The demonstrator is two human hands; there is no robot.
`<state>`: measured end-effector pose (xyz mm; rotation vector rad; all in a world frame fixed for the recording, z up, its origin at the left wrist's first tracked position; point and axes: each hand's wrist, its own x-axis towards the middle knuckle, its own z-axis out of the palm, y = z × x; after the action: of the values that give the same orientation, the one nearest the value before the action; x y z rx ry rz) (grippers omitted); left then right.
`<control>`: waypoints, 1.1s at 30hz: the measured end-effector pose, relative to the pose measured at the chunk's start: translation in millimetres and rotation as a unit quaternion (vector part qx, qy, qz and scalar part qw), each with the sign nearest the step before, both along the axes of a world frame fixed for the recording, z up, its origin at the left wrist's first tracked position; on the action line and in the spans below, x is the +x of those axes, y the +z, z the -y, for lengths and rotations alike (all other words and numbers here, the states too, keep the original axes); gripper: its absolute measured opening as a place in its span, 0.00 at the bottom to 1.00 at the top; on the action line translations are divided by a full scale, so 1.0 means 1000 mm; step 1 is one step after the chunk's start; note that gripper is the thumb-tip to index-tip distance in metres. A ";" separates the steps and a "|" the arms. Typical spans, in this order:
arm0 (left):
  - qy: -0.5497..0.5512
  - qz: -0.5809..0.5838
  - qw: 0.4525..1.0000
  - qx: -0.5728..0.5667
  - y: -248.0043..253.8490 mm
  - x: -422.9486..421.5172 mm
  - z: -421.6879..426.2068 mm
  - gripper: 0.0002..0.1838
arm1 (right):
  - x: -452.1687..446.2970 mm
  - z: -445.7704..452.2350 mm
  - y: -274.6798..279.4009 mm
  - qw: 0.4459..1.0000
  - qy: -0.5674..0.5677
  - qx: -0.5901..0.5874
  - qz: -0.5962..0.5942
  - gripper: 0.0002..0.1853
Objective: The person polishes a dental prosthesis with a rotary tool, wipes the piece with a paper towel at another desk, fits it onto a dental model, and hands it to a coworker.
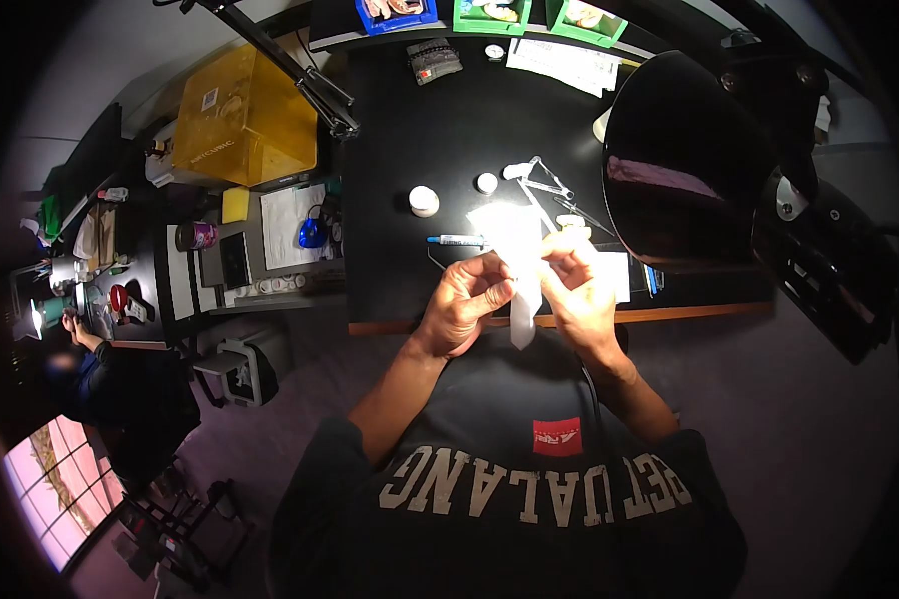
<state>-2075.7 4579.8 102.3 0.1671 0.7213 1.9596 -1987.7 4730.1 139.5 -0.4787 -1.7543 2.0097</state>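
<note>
Head view. Left hand (464, 299): bare, thumb and forefinger pinched on the left edge of a thin, white, strip-like piece of material (523, 314). Right hand (581, 290): bare, thumb and fingertips drawn in at the strip's right edge; glare covers the contact, so whether they grip it cannot be told. Strip position: between the hands, over the front edge of the black tabletop (425, 120), its pointed lower end hanging before the dark printed shirt (509, 419). Upper part washed out by lamp light.

On the tabletop, beyond the left hand: blue-and-white pen-like tube (454, 240), lying flat; farther off, a small round white container (424, 202). Smaller white round item (486, 183) to its right. White-and-clear angular frame-like object (546, 180) beyond the strip. Black lamp shade (684, 165) over the right side. Far edge: dark grey folded cloth-like item (435, 60), white printed papers (564, 65), one blue bin (397, 16) and two green bins (489, 16) (587, 22).
</note>
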 end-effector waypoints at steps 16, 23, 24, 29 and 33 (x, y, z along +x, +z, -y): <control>0.171 -0.401 0.892 -0.116 0.032 0.002 -0.006 0.05 | 0.011 0.010 0.013 0.999 0.012 0.027 -0.031 0.09; 0.199 -0.482 0.842 -0.136 0.033 0.000 -0.003 0.06 | 0.013 0.006 0.009 0.998 0.041 0.001 -0.051 0.11; 0.198 -0.493 0.836 -0.138 0.033 -0.001 -0.002 0.06 | 0.013 0.007 0.008 0.998 0.041 -0.004 -0.052 0.11; 0.187 -0.492 0.842 -0.115 0.030 -0.003 0.003 0.05 | 0.015 0.006 0.003 0.999 0.029 -0.021 -0.028 0.10; 0.188 -0.279 0.936 -0.108 0.045 0.002 -0.004 0.05 | 0.008 -0.004 0.007 0.958 0.046 0.279 -0.040 0.12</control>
<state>-2073.2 4584.3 147.3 0.4954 1.4205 2.1903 -1979.7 4734.2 146.4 -0.1298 -2.2030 1.4580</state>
